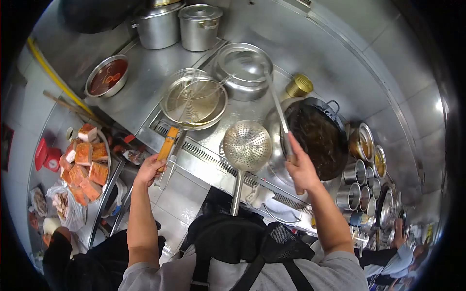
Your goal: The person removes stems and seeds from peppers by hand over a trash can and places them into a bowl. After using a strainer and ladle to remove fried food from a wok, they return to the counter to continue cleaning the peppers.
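Observation:
My left hand (151,169) is closed around the wooden handle (167,143) of a wire-mesh skimmer (200,99), whose round mesh rests over a metal basin (206,125). In my right hand (302,167) is the handle of a long metal ladle (276,99). The ladle's bowl is at the mouth of a round steel pot (247,92); whether it touches the contents cannot be made out. Between my hands, a perforated skimmer (247,145) lies on the counter, its handle pointing toward me. A dark wok (318,140) with dark liquid is right of my right hand.
Blocks of meat (82,160) are piled at the left. A bowl of red sauce (108,77) and lidded pots (200,29) stand at the back. An open tin (299,86) is behind the wok. Several metal containers (354,172) line the right, where another person's arm (399,235) shows.

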`<action>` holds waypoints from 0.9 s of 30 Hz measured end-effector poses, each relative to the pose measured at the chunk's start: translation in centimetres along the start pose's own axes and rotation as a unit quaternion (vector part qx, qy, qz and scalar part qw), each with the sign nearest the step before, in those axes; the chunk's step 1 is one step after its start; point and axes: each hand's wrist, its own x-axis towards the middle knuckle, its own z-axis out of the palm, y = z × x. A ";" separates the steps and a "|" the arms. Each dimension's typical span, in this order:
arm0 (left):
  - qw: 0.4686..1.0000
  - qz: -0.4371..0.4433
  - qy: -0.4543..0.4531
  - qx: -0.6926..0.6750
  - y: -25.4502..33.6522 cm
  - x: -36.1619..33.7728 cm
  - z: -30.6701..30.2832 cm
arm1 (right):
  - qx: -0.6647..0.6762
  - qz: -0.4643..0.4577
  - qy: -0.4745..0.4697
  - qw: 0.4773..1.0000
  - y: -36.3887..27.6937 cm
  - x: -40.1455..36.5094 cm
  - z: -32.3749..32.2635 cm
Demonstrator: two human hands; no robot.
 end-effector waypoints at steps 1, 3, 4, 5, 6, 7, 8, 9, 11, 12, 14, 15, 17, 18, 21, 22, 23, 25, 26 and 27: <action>1.000 0.003 0.016 -0.013 -0.3 0.0 0.0 | -0.018 0.024 0.055 0.998 0.2 -1.4 -1.3; 0.999 0.001 0.030 -0.042 -0.4 -0.1 0.1 | -0.091 0.058 0.134 0.985 3.0 -3.8 -4.3; 0.995 -0.009 0.085 -0.061 -1.6 0.7 -0.5 | -0.115 0.099 0.164 0.975 4.0 -5.1 -5.8; 0.989 -0.011 0.132 -0.066 -1.5 0.6 0.0 | -0.174 0.105 0.208 0.957 5.2 -6.3 -6.7; 0.995 0.014 0.099 -0.026 -2.1 0.7 -1.0 | -0.203 0.151 0.229 0.940 6.2 -7.5 -7.6; 0.994 0.030 0.107 0.001 -3.0 1.2 -1.8 | -0.220 0.183 0.239 0.928 8.1 -8.8 -8.6; 0.995 0.027 0.095 -0.017 -2.4 0.4 -1.1 | -0.234 0.213 0.245 0.916 10.5 -9.9 -9.4; 0.991 0.017 0.117 -0.057 -2.8 0.2 -1.0 | -0.235 0.219 0.256 0.912 13.4 -11.2 -9.9; 0.985 0.025 0.128 -0.110 -4.7 0.7 -2.4 | -0.290 0.173 0.257 0.905 18.1 -14.0 -10.5; 0.978 0.022 0.163 -0.125 -6.1 1.0 -3.2 | -0.290 0.176 0.261 0.904 17.6 -14.7 -10.8; 0.977 0.020 0.180 -0.116 -9.5 1.3 -4.9 | 0.107 0.268 0.221 0.932 13.3 -15.9 -10.6; 0.974 0.019 0.200 -0.108 -10.8 1.2 -5.2 | 0.208 0.262 0.215 0.917 11.9 -16.2 -10.8; 0.968 -0.035 0.234 -0.078 -12.3 0.2 -3.7 | 0.375 0.244 0.216 0.868 12.1 -16.9 -11.8; 0.958 -0.090 0.269 -0.051 -13.1 -0.1 -3.2 | 0.528 0.218 0.208 0.794 12.3 -17.2 -12.4; 0.959 -0.137 0.246 -0.013 -16.9 -0.8 -3.0 | 0.729 0.151 0.150 0.650 12.4 -17.4 -13.6; 0.958 -0.139 0.249 -0.014 -18.1 -1.4 -2.7 | 0.795 0.140 0.136 0.574 12.0 -17.3 -13.8; 0.952 -0.163 0.260 -0.004 -19.3 -2.1 -2.5 | 0.814 0.124 0.135 0.552 11.5 -17.2 -13.7; 0.943 -0.208 0.259 0.011 -21.5 -3.6 -2.5 | 0.816 0.113 0.142 0.549 10.5 -17.0 -13.6; 0.942 -0.208 0.264 0.008 -22.8 -4.6 -2.8 | 0.818 0.098 0.153 0.545 10.0 -16.9 -13.6; 0.934 -0.231 0.274 -0.009 -23.9 -5.7 -2.7 | 0.819 0.098 0.145 0.547 9.6 -16.6 -13.8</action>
